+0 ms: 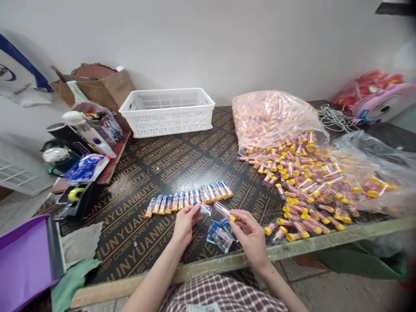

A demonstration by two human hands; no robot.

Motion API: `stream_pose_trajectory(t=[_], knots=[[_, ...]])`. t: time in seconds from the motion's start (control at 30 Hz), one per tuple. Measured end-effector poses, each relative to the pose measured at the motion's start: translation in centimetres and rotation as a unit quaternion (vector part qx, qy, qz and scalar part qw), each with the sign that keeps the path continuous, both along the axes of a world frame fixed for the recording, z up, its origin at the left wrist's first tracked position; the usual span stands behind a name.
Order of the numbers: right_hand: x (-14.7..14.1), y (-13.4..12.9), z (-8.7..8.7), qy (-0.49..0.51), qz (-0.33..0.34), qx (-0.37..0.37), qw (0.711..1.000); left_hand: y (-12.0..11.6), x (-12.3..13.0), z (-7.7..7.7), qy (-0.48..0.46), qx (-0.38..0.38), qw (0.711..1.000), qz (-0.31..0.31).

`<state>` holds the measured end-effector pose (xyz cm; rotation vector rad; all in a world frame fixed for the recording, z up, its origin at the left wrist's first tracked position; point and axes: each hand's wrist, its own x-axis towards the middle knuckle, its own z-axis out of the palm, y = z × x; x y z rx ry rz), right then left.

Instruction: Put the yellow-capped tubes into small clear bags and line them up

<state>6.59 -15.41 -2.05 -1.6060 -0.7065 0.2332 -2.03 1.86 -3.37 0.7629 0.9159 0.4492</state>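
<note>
My right hand [248, 236] pinches a clear tube with a yellow cap [224, 211], tilted over the table's near part. Close by on its left, my left hand [188, 223] has its fingers closed on a small clear and blue packet [204, 209]. Beneath and between the hands lies a small pile of blue and clear packets [221, 234]. Just beyond, a row of blue-wrapped tubes with yellow caps [190, 198] lies side by side. Many yellow-capped tubes [302, 199] are heaped on the right, spilling from a large clear bag [273, 117].
A white basket [169, 122] stands by the wall. At the left are a cardboard box [113, 89], a blue packet [85, 167], a tape dispenser [76, 199] and a purple dustpan [27, 255]. A pink fan [383, 104] and white cable [338, 118] sit at the back right.
</note>
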Motion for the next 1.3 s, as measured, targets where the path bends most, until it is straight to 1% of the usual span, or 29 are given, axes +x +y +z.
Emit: stream_pose_trajectory(t=[0.13, 0.27, 0.33, 0.4, 0.47, 0.57, 0.67, 0.73, 0.8, 0.9, 0.97, 1.07, 1.17, 1.3], knots=[[-0.4, 0.0, -0.1, -0.063, -0.005, -0.014, 0.998, 0.0, -0.2, 0.0, 0.011, 0.008, 1.0, 0.024], [-0.6, 0.1, -0.2, -0.099, -0.008, -0.026, 0.995, -0.1, -0.2, -0.1, 0.014, 0.02, 0.999, 0.02], [-0.7, 0.2, -0.3, -0.097, 0.009, -0.032, 0.995, -0.3, -0.2, -0.1, 0.015, 0.041, 0.999, 0.01], [-0.8, 0.3, -0.3, -0.084, 0.044, -0.04, 0.995, -0.6, -0.2, -0.2, 0.002, 0.072, 0.997, -0.006], [-0.9, 0.3, -0.4, -0.074, 0.08, -0.049, 0.993, -0.9, -0.1, 0.0, -0.031, 0.086, 0.996, -0.024], [-0.9, 0.5, -0.6, -0.074, 0.107, -0.057, 0.99, -1.5, 0.0, 0.6, -0.086, 0.044, 0.993, -0.065], [-0.9, 0.7, -0.8, -0.102, 0.105, -0.07, 0.987, -2.1, -0.1, 1.6, -0.099, 0.008, 0.989, -0.111], [-0.7, 0.8, -0.8, -0.14, 0.097, -0.074, 0.983, -2.4, -0.2, 2.2, -0.092, 0.006, 0.985, -0.148], [-0.5, 1.0, -0.6, -0.167, 0.103, -0.069, 0.978, -2.7, -0.4, 2.6, -0.088, 0.012, 0.978, -0.191], [-0.1, 1.1, -0.3, -0.149, 0.149, -0.045, 0.976, -3.1, -0.5, 2.9, -0.083, 0.021, 0.969, -0.231], [0.0, 1.0, -0.2, -0.118, 0.18, -0.026, 0.976, -3.4, -0.6, 3.0, -0.075, 0.017, 0.968, -0.238], [0.1, 1.0, -0.3, -0.083, 0.209, -0.009, 0.974, -3.8, -0.6, 3.0, -0.066, 0.006, 0.969, -0.237], [0.1, 0.9, -0.4, -0.07, 0.22, 0.007, 0.973, -4.0, -0.6, 3.1, -0.06, 0.001, 0.97, -0.235], [-0.1, 0.8, -0.6, -0.059, 0.215, 0.024, 0.974, -4.2, -0.6, 3.2, -0.057, -0.002, 0.97, -0.237]])
